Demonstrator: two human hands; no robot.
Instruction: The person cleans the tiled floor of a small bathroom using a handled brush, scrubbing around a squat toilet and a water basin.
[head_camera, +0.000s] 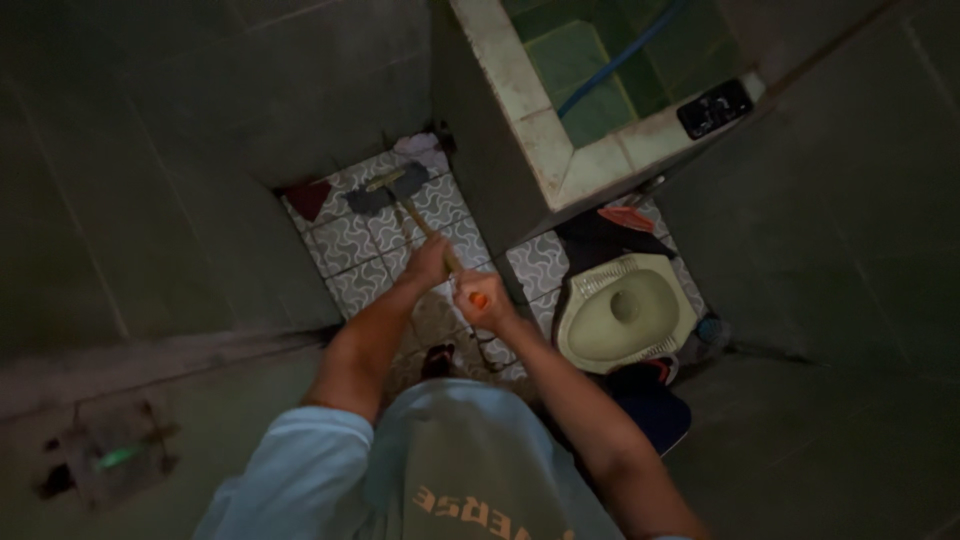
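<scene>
1. floor (350, 250): glazed tiles with a swirl pattern, faintly glossy.
2. squat pan (625, 315): smooth, shiny ceramic.
3. water basin (520, 100): pale tiled rim, green tiles inside.
4. brush handle (425, 225): looks like matt wood.
5. walls (150, 150): dull, rough cement.

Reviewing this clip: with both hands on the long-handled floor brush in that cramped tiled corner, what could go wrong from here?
1. The brush head works tight against the wall and the tiled water basin; a hard stroke could jam or knock it.
2. The squat toilet lies open just beside the right hand; a backward step could land in it.
3. The patterned floor tiles might be wet, though dim light hides this; the left hand gives little bracing if footing slips.
</scene>
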